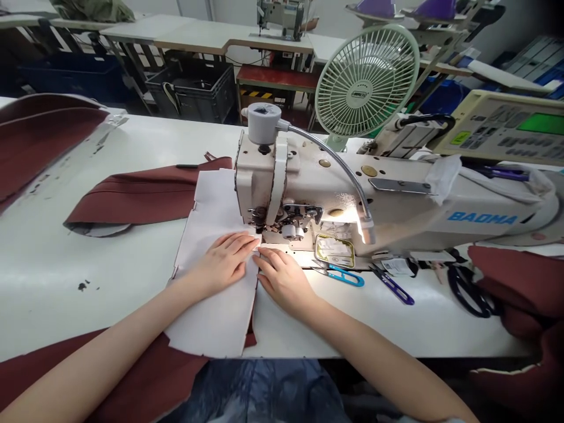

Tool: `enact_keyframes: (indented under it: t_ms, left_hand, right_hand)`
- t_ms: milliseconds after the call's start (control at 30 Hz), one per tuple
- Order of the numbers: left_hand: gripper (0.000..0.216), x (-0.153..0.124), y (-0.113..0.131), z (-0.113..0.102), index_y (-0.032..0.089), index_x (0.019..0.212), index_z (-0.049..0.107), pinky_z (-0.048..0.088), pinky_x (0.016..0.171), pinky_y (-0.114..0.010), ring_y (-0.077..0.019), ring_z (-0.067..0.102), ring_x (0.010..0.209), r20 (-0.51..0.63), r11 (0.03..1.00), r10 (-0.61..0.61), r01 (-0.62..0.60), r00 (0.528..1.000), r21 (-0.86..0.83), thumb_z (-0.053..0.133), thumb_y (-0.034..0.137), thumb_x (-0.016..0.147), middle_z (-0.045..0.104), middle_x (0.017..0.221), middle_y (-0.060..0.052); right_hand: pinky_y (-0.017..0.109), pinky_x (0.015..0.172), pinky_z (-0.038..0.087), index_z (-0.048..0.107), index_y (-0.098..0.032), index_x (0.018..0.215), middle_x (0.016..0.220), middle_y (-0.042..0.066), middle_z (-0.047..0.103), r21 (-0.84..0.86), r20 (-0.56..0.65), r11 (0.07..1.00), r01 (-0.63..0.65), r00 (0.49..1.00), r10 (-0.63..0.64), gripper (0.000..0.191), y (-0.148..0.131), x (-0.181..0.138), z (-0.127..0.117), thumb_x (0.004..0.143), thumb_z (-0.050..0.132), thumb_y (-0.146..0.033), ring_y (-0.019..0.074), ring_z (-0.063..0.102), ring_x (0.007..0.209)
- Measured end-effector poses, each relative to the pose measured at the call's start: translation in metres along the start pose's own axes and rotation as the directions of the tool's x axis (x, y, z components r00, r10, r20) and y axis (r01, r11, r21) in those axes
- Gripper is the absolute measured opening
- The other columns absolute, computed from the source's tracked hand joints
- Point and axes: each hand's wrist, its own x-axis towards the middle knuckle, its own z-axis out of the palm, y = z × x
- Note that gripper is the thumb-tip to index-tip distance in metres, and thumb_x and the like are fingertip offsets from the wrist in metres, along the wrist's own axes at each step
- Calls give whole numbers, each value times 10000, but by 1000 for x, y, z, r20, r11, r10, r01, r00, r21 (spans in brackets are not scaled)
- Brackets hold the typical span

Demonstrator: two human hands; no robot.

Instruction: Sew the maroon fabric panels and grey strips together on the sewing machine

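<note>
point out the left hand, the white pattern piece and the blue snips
left hand (222, 262), head view, point on the back of the hand
white pattern piece (211, 323), head view, point on its bare lower part
blue snips (352, 279), head view, point on the blue handle

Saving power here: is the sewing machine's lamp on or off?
On: the gooseneck lamp glows at its tip, throwing bright light across the machine bed.
</note>
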Motion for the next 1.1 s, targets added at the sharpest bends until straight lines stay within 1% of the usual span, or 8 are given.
enact_keyframes:
  t_ms: [167,333,567,733,833,933,1033,1100]
  left_hand:
    - [636,8,4,-5,201,1395,441,361,1077,-431,-248,454,1260,45,997,-65,67,997,-43,454,111,766,518,1344,-78]
    - [619,14,-2,0,206,1339,480,364,1035,-437,-261,461,1238,3,996,-66,66,998,-60,492,129,726,533,1303,-82]
    - [348,29,-21,8,166,1095,599,420,905,-415,-279,542,1049,-88,999,-18,22,996,45,524,160,755,624,1064,-105]
    - [227,43,-25,2,170,991,627,424,927,-424,-267,583,976,-95,994,-43,52,995,98,508,161,798,654,946,-96]
    - [359,27,-10,-14,187,1136,612,367,1046,-462,-276,541,1164,-41,995,-59,62,997,75,451,125,822,641,1181,-91]
    - [644,-12,21,-29,179,1425,407,398,1070,-428,-285,401,1356,86,997,34,-29,996,-67,495,180,787,448,1475,-82]
    - [773,-50,52,-29,163,1515,251,442,1062,-374,-243,402,1372,80,985,-12,25,997,-169,491,172,780,388,1521,-80]
    - [652,-65,65,-21,208,1479,340,447,1060,-381,-225,438,1348,4,979,-105,104,994,-175,445,149,838,453,1480,-53]
  right_hand:
    - [434,919,478,595,-160,1221,1298,136,588,-34,28,999,-15,999,16,308,2,-1,-1,922,551,-219,271,520,1172]
    - [433,930,442,589,-180,1235,1318,134,579,-38,61,999,-26,998,29,317,5,2,-5,929,567,-261,266,509,1186]
    - [427,919,409,568,-180,1240,1343,109,570,-55,66,993,-101,992,104,315,12,13,-2,933,560,-252,269,514,1142]
    - [397,883,418,602,-161,1047,1148,107,637,76,101,984,-159,983,151,163,10,7,-13,894,595,-217,249,522,1048]
    - [376,867,420,578,-177,1116,1169,95,600,166,204,986,-3,978,-31,309,1,-2,-31,830,662,-258,238,506,1034]
    - [374,835,423,597,-200,1089,1160,80,590,141,265,973,185,939,-217,321,-13,-11,-40,819,693,-343,238,497,1029]
    - [324,738,423,628,-181,909,933,58,618,58,182,958,281,940,-287,57,-28,-18,-29,914,571,-189,194,515,897]
    - [311,675,415,625,-160,843,831,56,599,10,116,944,330,937,-329,163,-34,-23,-17,931,499,-105,179,509,799]
